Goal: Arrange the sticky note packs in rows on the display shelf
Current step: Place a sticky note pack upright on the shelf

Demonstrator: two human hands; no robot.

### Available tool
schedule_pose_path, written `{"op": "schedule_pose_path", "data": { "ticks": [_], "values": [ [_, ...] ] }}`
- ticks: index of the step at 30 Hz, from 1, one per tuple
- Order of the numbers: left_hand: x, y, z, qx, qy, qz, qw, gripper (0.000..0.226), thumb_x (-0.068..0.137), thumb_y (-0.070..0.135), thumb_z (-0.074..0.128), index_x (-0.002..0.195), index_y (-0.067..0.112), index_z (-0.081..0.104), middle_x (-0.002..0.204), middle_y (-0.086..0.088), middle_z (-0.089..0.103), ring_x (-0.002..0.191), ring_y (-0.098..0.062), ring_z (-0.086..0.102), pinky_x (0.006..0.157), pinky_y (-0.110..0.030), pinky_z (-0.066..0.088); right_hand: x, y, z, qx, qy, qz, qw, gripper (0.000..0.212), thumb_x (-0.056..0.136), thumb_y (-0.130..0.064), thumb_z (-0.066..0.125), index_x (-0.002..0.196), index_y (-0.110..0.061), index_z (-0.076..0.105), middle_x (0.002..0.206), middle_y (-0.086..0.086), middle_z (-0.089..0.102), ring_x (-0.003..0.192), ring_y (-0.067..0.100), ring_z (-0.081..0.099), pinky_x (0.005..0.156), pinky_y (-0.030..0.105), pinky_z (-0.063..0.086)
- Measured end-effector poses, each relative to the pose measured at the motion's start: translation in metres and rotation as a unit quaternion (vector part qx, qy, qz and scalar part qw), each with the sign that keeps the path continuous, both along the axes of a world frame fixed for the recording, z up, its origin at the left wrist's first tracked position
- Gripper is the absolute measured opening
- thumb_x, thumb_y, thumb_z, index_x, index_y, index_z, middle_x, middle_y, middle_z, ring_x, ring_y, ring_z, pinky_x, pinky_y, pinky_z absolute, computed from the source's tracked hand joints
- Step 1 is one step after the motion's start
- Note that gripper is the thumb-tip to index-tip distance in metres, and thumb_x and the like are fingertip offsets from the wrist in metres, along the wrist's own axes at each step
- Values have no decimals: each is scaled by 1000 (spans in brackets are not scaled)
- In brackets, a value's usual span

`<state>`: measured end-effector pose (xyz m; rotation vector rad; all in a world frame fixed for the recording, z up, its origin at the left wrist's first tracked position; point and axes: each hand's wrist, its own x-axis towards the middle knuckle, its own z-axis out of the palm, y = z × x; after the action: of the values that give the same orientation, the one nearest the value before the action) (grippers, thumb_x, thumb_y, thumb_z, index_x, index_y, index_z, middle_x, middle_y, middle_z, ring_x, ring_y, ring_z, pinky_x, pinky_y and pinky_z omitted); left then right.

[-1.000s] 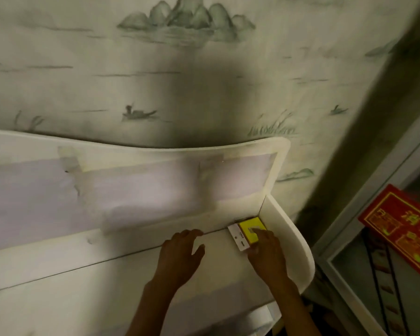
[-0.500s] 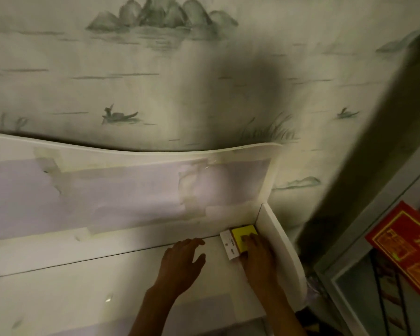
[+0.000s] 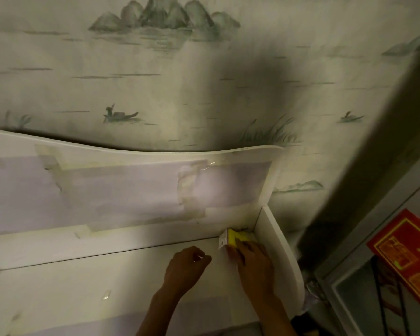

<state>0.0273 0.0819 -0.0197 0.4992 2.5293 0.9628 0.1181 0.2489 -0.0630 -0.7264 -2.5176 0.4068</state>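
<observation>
**First pack seated in the shelf corner; the rows not yet begun**

Head view. A single sticky note pack (image 3: 235, 238), yellow with a white label strip along its left edge, lies flat on the display shelf (image 3: 107, 275) in the far right corner, where the back panel meets the right side panel (image 3: 277, 241). The right hand (image 3: 252, 260) rests on the pack: its grip is loose, the fingers extended over the near part of the yellow face and pressing rather than curling round it, so far as the dim light allows one to tell. The left hand (image 3: 184, 269) lies on the bare shelf just left of the pack, apart from it; its fingers are loosely curled, and a small glint shows at them, too small to identify, so whether it holds anything cannot be told.

Progress, as judged: one pack is placed, apparently as the starting point of a row at the right end. No other pack is visible on the shelf or in either hand, so nearly all of the arranging remains. The shelf to the left of the pack carries only patches of old tape (image 3: 192, 187) on its back panel.
</observation>
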Motion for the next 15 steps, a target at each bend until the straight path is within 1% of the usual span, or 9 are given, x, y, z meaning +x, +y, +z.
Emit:
{"op": "schedule_pose_path", "data": {
  "ticks": [2,3,5,6,7,9,11,13,15],
  "values": [
    [0,3,-3,66,-85,-1,994,28,87,53,60,94,29,71,93,11,70,83,-6,66,81,-33,56,0,-5,8,2,20,8,1000,36,93,-50,51,107,-27,74,100,-6,72,91,18,64,72,30,55],
    [2,5,-3,109,-141,1,984,27,89,52,59,97,30,72,97,9,72,85,-8,68,86,-36,57,-1,-9,11,3,29,17,999,34,94,-49,51,107,-28,74,98,-6,72,89,16,65,70,28,55],
    [8,8,0,195,-254,8,947,29,92,51,56,110,32,69,111,8,71,94,-10,70,91,-38,56,-3,-18,16,4,38,42,998,31,96,-44,53,112,-27,73,99,-6,73,86,14,67,69,25,57],
    [11,10,2,234,-292,16,927,33,93,51,54,115,31,68,115,9,71,98,-12,70,92,-39,56,-5,-23,17,9,40,56,998,32,94,-42,54,115,-26,71,102,-6,73,88,13,68,70,25,58],
    [14,12,5,264,-315,23,911,35,95,51,52,118,30,67,116,9,71,101,-15,70,93,-41,56,-7,-29,17,14,42,68,997,33,93,-41,54,117,-25,70,106,-5,72,90,12,68,72,24,59],
    [17,13,11,319,-339,41,884,35,98,47,48,118,25,68,116,7,71,103,-20,70,92,-43,56,-9,-38,17,6,45,86,995,36,93,-40,53,121,-24,68,111,-4,71,95,12,67,76,23,59],
    [18,12,17,362,-352,69,860,32,101,38,47,113,21,71,113,1,73,102,-25,70,87,-41,56,-10,-45,18,-11,48,101,994,34,95,-40,54,123,-25,66,110,-5,69,94,12,65,75,24,58],
    [16,9,19,378,-354,81,852,30,101,32,47,110,20,73,111,-2,73,99,-27,71,80,-38,56,-11,-50,18,-19,52,114,992,30,95,-36,59,122,-25,66,103,-6,68,90,12,64,71,25,56],
    [13,7,18,386,-359,98,844,29,99,32,49,113,16,70,106,-5,74,91,-26,72,74,-36,56,-12,-54,18,-22,45,126,991,26,94,-33,61,117,-24,67,101,-6,67,89,12,63,69,24,55]
  ]
}}
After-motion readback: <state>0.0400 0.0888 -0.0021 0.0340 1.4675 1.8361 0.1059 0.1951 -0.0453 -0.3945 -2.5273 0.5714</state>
